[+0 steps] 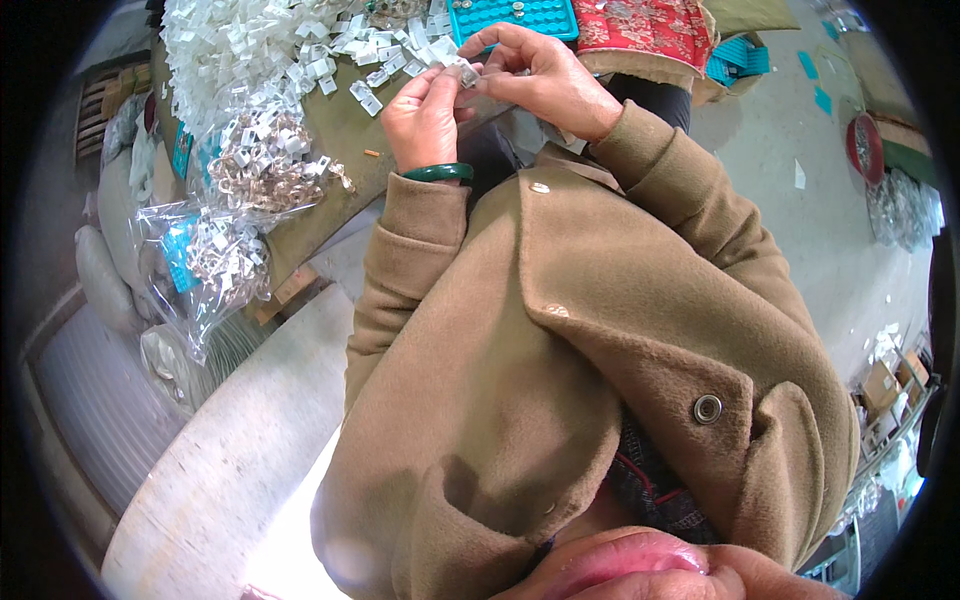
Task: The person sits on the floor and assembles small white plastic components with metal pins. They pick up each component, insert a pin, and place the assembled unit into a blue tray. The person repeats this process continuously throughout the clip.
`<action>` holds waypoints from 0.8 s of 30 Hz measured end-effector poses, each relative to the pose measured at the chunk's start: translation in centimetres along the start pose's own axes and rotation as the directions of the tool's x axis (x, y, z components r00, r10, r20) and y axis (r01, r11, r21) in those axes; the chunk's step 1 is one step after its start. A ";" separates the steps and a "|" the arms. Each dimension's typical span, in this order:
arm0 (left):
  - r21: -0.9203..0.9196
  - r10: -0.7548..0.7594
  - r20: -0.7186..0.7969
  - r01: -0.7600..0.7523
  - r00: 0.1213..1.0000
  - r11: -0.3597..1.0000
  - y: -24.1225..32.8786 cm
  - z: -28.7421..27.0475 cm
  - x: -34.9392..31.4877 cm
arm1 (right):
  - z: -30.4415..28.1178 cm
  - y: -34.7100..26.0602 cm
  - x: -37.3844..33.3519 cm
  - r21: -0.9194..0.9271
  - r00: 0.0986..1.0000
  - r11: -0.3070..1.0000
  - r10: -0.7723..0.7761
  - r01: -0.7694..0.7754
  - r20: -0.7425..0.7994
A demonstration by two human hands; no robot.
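Note:
My left hand (424, 118), with a dark green bangle (438, 172) on its wrist, and my right hand (548, 82) meet above the near edge of the table. Their fingertips pinch a small clear-white plastic piece (467, 72) between them; its exact kind is too small to make out. Just left of my left fingers, a few similar plastic pieces (366, 97) lie loose. A large heap of clear-white plastic pieces (240, 50) spreads over the table at the far left. Beyond my right fingers stands a turquoise tray (560, 18) with rows of round hollows and a few small parts in it.
Red floral cloth (640, 28) lies right of the tray. At the table's left side, clear bags (235, 255) hold white and brownish small parts. A box with turquoise trays (738, 62) sits on the right, near a red basin (864, 148). Pale sacks (105, 280) stand at left.

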State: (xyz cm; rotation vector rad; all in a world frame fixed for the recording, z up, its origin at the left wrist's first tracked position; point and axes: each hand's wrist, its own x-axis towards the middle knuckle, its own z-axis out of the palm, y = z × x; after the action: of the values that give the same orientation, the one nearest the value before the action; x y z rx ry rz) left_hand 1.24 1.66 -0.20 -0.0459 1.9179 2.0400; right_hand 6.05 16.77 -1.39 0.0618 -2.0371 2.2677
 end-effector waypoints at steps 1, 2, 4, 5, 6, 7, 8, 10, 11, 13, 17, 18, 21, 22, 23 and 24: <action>0.024 0.016 -0.009 -0.015 1.000 1.000 0.1 0.0 -0.1 | -0.1 0.0 0.0 -0.042 0.999 0.999 -0.026 0.024 -0.031; 0.048 0.032 -0.016 -0.031 0.999 0.998 0.2 0.0 -0.1 | -0.1 0.0 -0.1 -0.088 0.996 0.994 -0.069 0.063 -0.056; -0.018 -0.011 -0.017 0.010 1.000 1.000 0.5 -0.1 -0.1 | -0.1 0.0 -0.1 -0.221 0.977 0.962 -0.187 0.161 -0.104; -0.107 -0.067 -0.006 0.066 0.998 0.992 0.7 -0.1 -0.1 | -0.1 0.1 0.0 -0.182 0.984 0.977 -0.137 0.115 -0.117; -0.195 -0.121 0.010 0.120 0.993 0.973 0.9 -0.2 -0.1 | 0.0 0.2 -0.1 -0.142 0.988 0.988 -0.087 0.069 -0.127; -0.261 -0.172 0.026 0.173 0.985 0.950 1.1 -0.2 -0.1 | 0.0 0.3 -0.2 -0.101 0.990 0.995 -0.036 0.022 -0.134; -0.326 -0.223 0.045 0.225 0.974 0.918 1.2 -0.3 -0.1 | 0.2 0.4 -0.1 -0.131 0.983 0.987 -0.114 0.096 -0.142; -0.409 -0.303 0.050 0.296 0.952 0.863 1.3 -0.3 0.0 | 0.6 0.6 0.0 -0.196 0.953 0.953 -0.261 0.230 -0.152; -0.434 -0.324 0.065 0.320 0.944 0.842 1.3 -0.4 0.1 | 0.8 0.6 0.0 -0.186 0.947 0.950 -0.281 0.251 -0.156; -0.486 -0.373 0.085 0.365 0.924 0.794 1.3 -0.6 0.3 | 1.1 0.7 -0.3 -0.183 0.937 0.943 -0.307 0.277 -0.165; -0.574 -0.423 0.148 0.426 0.894 0.699 0.9 -1.1 0.8 | 1.5 0.9 -0.7 -0.239 0.939 0.933 -0.309 0.270 -0.148; -0.603 -0.433 0.189 0.452 0.882 0.657 0.8 -1.3 0.9 | 1.5 1.0 -0.8 -0.231 0.946 0.942 -0.284 0.245 -0.156; -0.680 -0.495 0.287 0.538 0.820 0.498 0.6 -1.7 1.5 | 1.2 1.2 -0.8 -0.262 0.954 0.946 -0.242 0.191 -0.178; -0.707 -0.510 0.321 0.560 0.798 0.432 0.5 -1.8 1.7 | 1.1 1.2 -0.9 -0.291 0.958 0.943 -0.222 0.164 -0.179; -0.685 -0.527 0.322 0.578 0.786 0.443 0.4 -1.8 1.8 | 0.7 1.2 -1.0 -0.325 0.962 0.936 -0.204 0.137 -0.182; -0.668 -0.531 0.334 0.593 0.779 0.450 0.3 -1.7 2.0 | 0.5 1.1 -0.9 -0.398 0.948 0.901 -0.262 0.174 -0.180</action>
State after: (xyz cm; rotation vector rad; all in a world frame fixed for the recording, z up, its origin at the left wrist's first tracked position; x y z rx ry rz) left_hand -1.05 0.44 -0.60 -0.7040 0.6825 2.0997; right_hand 6.84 16.12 -2.56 0.0008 -2.1732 1.6355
